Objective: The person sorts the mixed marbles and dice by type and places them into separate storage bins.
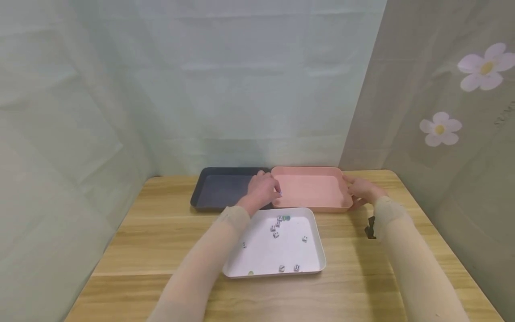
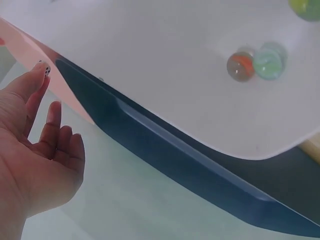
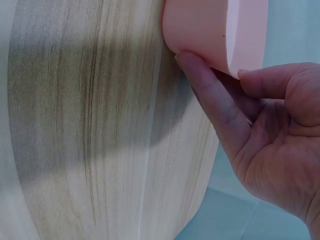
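Observation:
Over the left end of the pink tray (image 1: 310, 188), my left hand (image 1: 263, 190) pinches a small white die (image 2: 47, 69) between thumb and forefinger, the other fingers loosely bent. My right hand (image 1: 364, 190) grips the pink tray's right end, with the thumb at its rim and a forefinger (image 3: 215, 100) against its outer wall. Nearer to me lies a white tray (image 1: 289, 250) with several dice (image 1: 276, 234) scattered in it. Glass marbles are in it too, among them an orange-streaked one (image 2: 241, 66) and a pale green one (image 2: 269, 64).
A dark blue tray (image 1: 221, 190) adjoins the pink one on the left, partly behind my left hand. All three trays stand on a wood-grain table (image 1: 161, 241). Pale cloth (image 1: 249, 89) hangs behind and beside it. A small black piece (image 1: 370, 228) shows at my right cuff.

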Available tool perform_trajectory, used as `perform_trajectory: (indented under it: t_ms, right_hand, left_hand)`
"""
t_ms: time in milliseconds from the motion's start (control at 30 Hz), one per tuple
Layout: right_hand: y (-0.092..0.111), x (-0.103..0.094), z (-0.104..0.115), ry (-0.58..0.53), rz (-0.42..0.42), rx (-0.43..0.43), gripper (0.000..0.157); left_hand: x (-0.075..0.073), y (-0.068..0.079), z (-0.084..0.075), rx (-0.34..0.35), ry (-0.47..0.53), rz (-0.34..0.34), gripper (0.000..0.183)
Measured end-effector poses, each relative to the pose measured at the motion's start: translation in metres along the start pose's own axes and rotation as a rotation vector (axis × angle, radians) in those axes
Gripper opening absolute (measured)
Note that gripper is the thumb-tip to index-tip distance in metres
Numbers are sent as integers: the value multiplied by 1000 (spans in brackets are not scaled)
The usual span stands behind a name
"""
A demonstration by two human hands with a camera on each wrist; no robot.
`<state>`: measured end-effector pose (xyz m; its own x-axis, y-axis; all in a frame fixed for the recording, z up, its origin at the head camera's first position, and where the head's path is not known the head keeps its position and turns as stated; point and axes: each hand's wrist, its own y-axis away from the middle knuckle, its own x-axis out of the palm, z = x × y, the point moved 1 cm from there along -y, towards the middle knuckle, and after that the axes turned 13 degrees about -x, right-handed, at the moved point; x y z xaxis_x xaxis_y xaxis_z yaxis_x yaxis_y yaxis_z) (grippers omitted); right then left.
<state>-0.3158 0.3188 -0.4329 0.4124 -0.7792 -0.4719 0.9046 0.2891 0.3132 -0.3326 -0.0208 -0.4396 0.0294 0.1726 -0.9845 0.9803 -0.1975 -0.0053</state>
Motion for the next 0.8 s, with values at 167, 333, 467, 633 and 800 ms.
perform_trajectory:
  t_ms: [167,333,467,633,800]
  right_hand:
    - [1,3,2,-20,7,-21,80]
    - [0,4,4,-33,8,-20,79]
    - [-1,4,4,-22,1,-16,79]
    - [-1,3,4,1,3,-16,79]
    - [-1,3,5,-8,5,-16,80]
  left_hand:
    - [2,2,0,14,-4,8,11]
    - [3,2,0,17,-3,14,15]
    - [3,2,2,13,7,14,20]
    - [-1,3,4,4,9,5,24]
    - [-6,3,7,-2,-33,-8,30]
